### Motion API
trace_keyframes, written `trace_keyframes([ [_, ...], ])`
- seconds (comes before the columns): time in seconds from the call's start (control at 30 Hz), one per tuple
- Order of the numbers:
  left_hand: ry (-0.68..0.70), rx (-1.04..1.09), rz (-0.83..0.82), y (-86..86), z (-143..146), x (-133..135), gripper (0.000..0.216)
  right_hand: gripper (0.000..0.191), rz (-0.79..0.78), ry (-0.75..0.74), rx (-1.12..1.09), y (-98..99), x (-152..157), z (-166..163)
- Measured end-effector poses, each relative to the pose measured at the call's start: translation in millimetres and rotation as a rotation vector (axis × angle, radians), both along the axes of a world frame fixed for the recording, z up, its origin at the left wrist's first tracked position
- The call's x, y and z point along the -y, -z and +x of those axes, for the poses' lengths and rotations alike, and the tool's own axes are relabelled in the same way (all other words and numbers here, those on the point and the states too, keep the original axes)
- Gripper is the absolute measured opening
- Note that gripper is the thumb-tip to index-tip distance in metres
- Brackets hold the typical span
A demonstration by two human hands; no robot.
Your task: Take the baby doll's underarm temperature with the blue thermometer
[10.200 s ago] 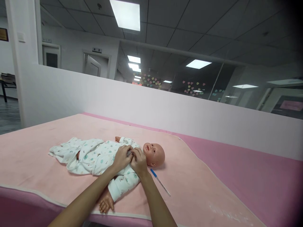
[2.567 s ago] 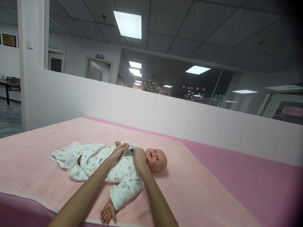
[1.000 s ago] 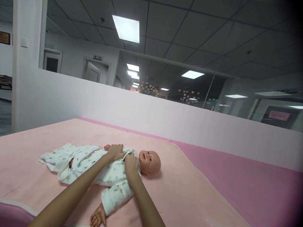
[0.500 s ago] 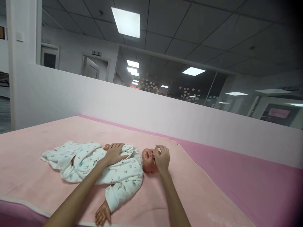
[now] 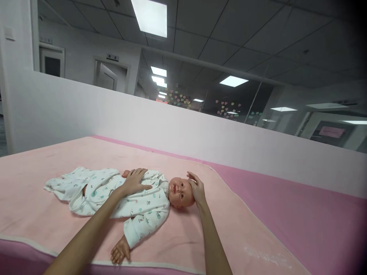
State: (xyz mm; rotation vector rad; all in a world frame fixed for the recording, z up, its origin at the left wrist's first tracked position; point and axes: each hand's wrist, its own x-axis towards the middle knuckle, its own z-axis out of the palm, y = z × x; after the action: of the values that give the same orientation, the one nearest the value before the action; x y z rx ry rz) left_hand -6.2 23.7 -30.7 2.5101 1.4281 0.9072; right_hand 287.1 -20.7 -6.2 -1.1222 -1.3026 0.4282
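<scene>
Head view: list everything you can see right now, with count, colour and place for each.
doll: one, reddish-brown, on its back on the sheet
clothing: white with small prints, on the doll
sheet: one, pale pink with a whitish edge, under the doll
padding: deeper pink, under the sheet
low wall: one, white, behind the padding
heart shapes: many, mixed pastels, above the wall
light panels: several, white, overhead; some may be reflections
doors: at least two, pale, beyond the wall at picture left
switch plate: one, white, far picture left
left hand: one, bare, flat on the doll's clothed torso
right hand: one, bare, cupped at the doll's crown
</scene>
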Motion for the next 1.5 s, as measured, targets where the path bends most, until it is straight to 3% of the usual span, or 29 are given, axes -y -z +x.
trace_keyframes([
  [0.1,0.005,0.007,0.010,-0.4,0.4,1.6,0.072,0.042,0.011,-0.076,-0.073,0.6,1.4,-2.8],
  [0.3,0.063,-0.014,-0.016,-8.4,-2.5,8.4,0.075,0.043,-0.133,-0.150,-0.062,-2.1,7.3,-9.0],
  [0.47,0.159,-0.069,-0.130,-18.5,-7.8,15.1,0.065,0.039,-0.071,-0.143,-0.024,1.3,2.5,-4.6],
  [0.6,0.157,-0.035,-0.159,-19.6,-8.7,17.4,0.061,0.053,0.005,-0.074,-0.035,1.9,2.4,-3.1],
  [0.8,0.151,-0.014,-0.149,-18.8,-7.3,18.7,0.059,0.027,-0.086,-0.196,-0.004,-3.3,9.3,-5.6],
  [1.0,0.140,-0.015,-0.128,-18.3,-6.4,17.9,0.057,0.030,-0.080,-0.179,-0.016,-2.1,9.3,-5.5],
  [1.13,0.134,-0.013,-0.121,-17.2,-6.2,17.0,0.057,0.043,-0.070,-0.135,-0.033,0.1,8.0,-3.7],
  [1.33,0.148,0.005,-0.108,-16.1,-6.7,16.5,0.056,0.028,-0.130,-0.200,0.021,-6.8,12.8,-6.1],
  [1.5,0.140,0.010,-0.120,-16.0,-6.8,17.1,0.057,0.026,-0.096,-0.209,0.052,-10.3,15.3,-7.2],
])
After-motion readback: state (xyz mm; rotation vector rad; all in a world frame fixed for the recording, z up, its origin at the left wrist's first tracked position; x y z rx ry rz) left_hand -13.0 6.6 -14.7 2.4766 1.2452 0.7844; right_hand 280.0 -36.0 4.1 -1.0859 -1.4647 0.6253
